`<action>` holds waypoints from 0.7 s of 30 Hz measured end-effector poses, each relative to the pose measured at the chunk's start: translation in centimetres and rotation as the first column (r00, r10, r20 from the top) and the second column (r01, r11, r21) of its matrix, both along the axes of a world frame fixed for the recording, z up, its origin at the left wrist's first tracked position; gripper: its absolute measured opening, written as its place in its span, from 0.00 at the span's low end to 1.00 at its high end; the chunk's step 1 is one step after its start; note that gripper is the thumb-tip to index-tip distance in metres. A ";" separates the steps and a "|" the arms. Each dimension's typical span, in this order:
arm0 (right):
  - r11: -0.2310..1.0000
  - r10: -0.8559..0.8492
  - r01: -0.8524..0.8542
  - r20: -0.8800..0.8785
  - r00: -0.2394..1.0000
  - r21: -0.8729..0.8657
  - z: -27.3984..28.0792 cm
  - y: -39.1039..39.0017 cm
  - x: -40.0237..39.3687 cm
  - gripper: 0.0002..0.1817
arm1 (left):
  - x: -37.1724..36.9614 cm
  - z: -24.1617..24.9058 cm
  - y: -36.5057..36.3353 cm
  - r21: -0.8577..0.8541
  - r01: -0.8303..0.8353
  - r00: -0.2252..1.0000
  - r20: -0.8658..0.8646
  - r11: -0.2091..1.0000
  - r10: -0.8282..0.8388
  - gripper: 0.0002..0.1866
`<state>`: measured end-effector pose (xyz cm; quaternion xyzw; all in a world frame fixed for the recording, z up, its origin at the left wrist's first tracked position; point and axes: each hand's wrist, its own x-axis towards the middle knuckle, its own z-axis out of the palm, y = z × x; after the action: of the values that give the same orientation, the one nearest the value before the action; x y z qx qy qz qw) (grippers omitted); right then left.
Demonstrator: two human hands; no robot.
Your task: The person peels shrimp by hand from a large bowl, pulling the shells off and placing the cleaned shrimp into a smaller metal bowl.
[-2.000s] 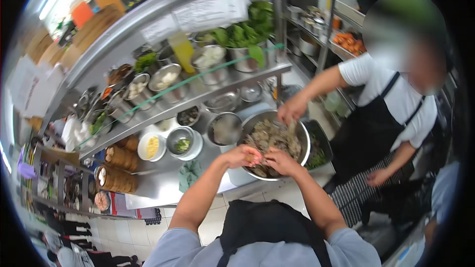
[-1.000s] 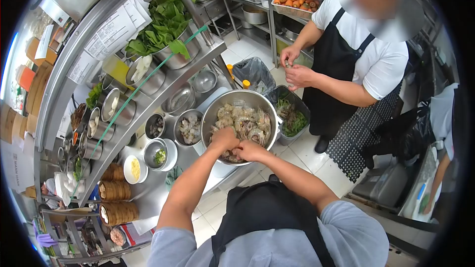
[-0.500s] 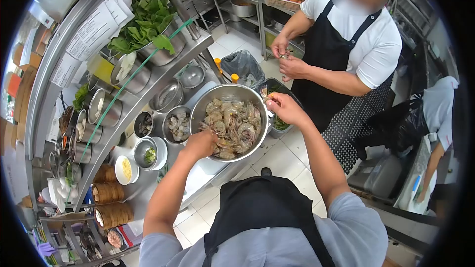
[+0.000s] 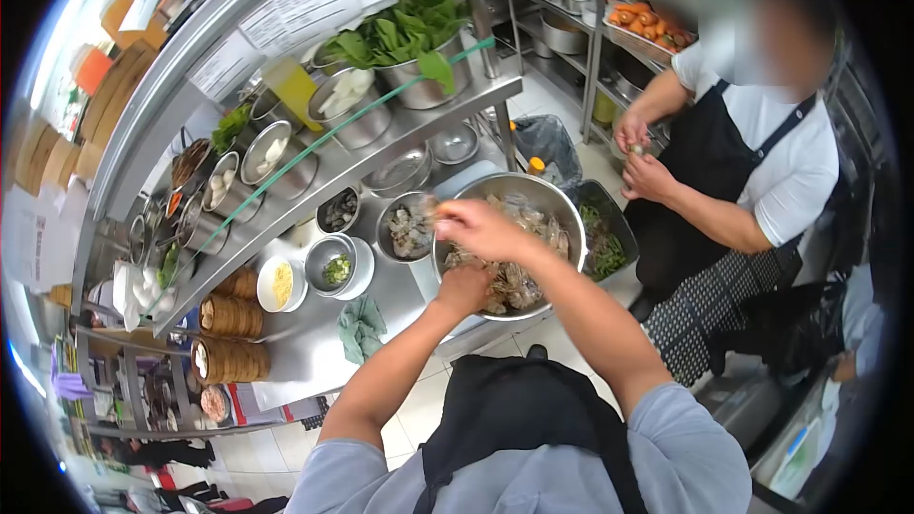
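A large steel bowl (image 4: 574, 266) holds a heap of raw shrimp (image 4: 522, 287). My left hand (image 4: 465, 287) reaches into its left side, its fingertips hidden among the shrimp. Above the bowl's upper left part, my right hand (image 4: 476, 227) is closed in a pinch on something small and blurred, perhaps a shrimp. That pinch is beside a smaller steel bowl of shrimp pieces (image 4: 409, 233). Further left stands a bowl with dark grey contents (image 4: 338, 212).
A co-worker's hands (image 4: 643, 164) hold something small at the upper right. Behind the bowl are a lined bin (image 4: 550, 145) and a tub of greens (image 4: 602, 233). Bamboo steamers (image 4: 233, 362), a green cloth (image 4: 362, 328) and a steel shelf (image 4: 333, 176) are on the left.
My right hand has moved left across the large bowl, from its right rim to near the smaller shrimp bowl. My left hand stays in the large bowl. The whole view has shifted.
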<state>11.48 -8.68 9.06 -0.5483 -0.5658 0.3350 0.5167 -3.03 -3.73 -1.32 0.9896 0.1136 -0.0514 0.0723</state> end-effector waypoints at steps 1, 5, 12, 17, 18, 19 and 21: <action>0.998 0.018 -0.011 0.119 0.993 -0.059 0.0 2.8 -1.1 0.14 | 0.1 0.4 -0.1 0.004 -0.012 1.000 0.007 1.000 0.012 0.16; 0.949 -0.280 0.180 0.428 0.859 0.260 -6.8 8.9 -2.2 0.17 | -0.6 0.9 0.0 -0.050 -0.055 0.998 -0.018 0.997 0.054 0.15; 0.926 -0.332 0.289 -0.159 0.930 -0.245 -11.2 -4.0 3.8 0.24 | -1.8 -0.7 2.7 -0.720 -0.174 0.836 0.253 0.672 0.487 0.17; 0.956 -0.291 0.276 -0.187 0.938 -0.103 -10.8 -6.2 -0.3 0.23 | 1.0 1.2 3.4 -0.715 -0.118 0.869 0.262 0.689 0.421 0.15; 0.952 -0.304 0.272 -0.365 0.880 -0.138 -10.7 -6.3 -0.2 0.21 | 1.8 2.3 3.0 -0.698 -0.094 0.881 0.273 0.710 0.386 0.15; 0.951 -0.308 0.260 -0.530 0.790 -0.165 -10.7 -6.3 0.0 0.20 | 2.6 3.2 2.9 -0.679 -0.071 0.892 0.285 0.730 0.352 0.16; 0.934 -0.345 0.323 -0.627 0.698 -0.153 -10.5 -6.8 0.5 0.15 | 3.8 4.5 3.3 -0.656 -0.043 0.924 0.261 0.754 0.280 0.17</action>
<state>12.01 -15.51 -1.46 -0.5008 -0.2393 0.4123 0.7225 0.80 -0.48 3.16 0.8849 0.1615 0.0929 0.4269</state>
